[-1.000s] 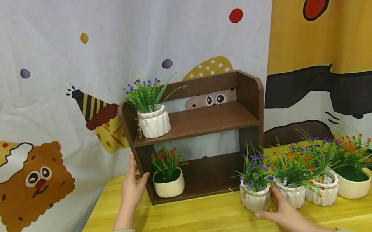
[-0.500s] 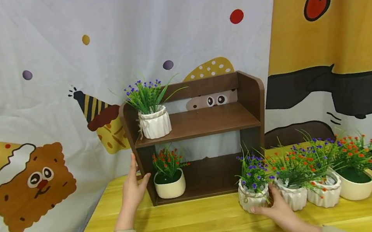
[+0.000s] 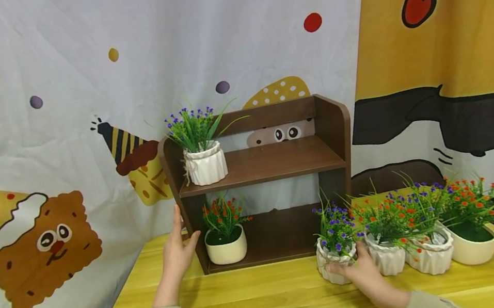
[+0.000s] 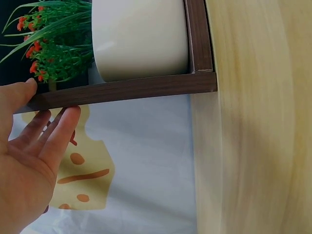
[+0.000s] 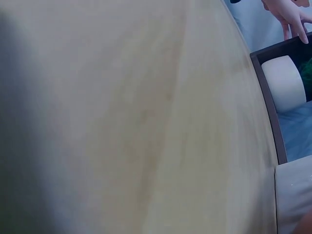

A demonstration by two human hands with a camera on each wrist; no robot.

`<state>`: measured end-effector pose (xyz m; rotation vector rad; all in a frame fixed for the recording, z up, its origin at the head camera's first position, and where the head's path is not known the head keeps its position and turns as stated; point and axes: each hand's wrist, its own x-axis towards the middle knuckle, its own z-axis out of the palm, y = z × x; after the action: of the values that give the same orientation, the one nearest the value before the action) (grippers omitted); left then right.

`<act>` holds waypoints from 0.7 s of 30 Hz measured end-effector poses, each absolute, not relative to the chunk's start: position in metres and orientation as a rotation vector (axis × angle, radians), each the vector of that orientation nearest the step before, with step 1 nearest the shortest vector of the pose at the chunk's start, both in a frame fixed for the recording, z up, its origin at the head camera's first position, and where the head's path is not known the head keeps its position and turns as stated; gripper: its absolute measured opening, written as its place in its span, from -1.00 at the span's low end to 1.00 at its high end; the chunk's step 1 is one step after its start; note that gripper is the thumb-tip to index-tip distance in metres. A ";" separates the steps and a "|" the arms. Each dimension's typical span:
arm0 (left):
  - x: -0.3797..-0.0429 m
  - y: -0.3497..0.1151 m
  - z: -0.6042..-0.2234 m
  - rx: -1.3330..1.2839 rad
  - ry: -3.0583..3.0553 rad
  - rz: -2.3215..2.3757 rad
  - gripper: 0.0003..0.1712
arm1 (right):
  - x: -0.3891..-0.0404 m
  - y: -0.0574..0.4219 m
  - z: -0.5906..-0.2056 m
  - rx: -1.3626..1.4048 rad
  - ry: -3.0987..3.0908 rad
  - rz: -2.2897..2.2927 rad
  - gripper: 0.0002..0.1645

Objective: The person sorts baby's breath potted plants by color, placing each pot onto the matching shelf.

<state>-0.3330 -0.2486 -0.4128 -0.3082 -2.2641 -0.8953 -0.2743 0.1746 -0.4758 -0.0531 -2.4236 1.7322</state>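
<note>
Left hand (image 3: 177,254) spread against shelf's (image 3: 276,160) nine-o'clock side; right hand (image 3: 367,274) pinches purple-flowered pot (image 3: 337,255); three pots (image 3: 431,260) crowd three o'clock.

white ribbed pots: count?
4. One white ribbed pot on the upper board of the brown wooden shelf unit, another in the right hand, two to its right on the yellow wooden table.

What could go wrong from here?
1. The right hand has its fingers beside the next white pot, so lifting or turning could nudge it.
2. The held pot is close to the front of the shelf; it might bump the lower board's edge.
3. The left hand is on the shelf's side panel; a push might jostle the upper pot, which is near the upper board's front edge.
</note>
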 end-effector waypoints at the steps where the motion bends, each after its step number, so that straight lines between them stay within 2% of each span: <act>1: -0.333 -0.249 -0.413 -0.307 -2.265 -0.896 0.10 | -0.276 0.174 -0.476 -0.059 -2.417 1.723 0.25; 12: -0.332 -0.247 -0.412 -0.325 -2.229 -0.883 0.11 | -0.285 0.171 -0.479 -0.097 -2.348 1.684 0.13; 21: -0.332 -0.247 -0.412 -0.315 -2.238 -0.888 0.10 | -0.287 0.170 -0.476 -0.084 -2.401 1.611 0.12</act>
<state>-0.3316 -0.2467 -0.4116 -0.3154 -2.2384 -0.8877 -0.2865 0.1703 -0.4760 -0.0836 -2.4010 1.6113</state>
